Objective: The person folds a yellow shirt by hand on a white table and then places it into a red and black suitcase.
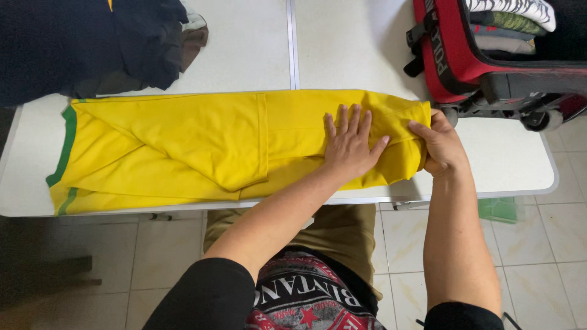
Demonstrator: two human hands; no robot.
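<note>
Yellow shirt (202,146) with green trim lies folded lengthwise along the white table's (513,159) near edge. Your left hand (350,143) presses flat on it, fingers spread, while your right hand (441,145) pinches its right end, toward the red suitcase (465,67) at the far right corner.

The dark clothes (92,43) at the bench's far left corner run past the picture's edge. The red suitcase (489,55) is cut off likewise. The right hand (443,146) hides its fingertips in yellow cloth (183,146).
</note>
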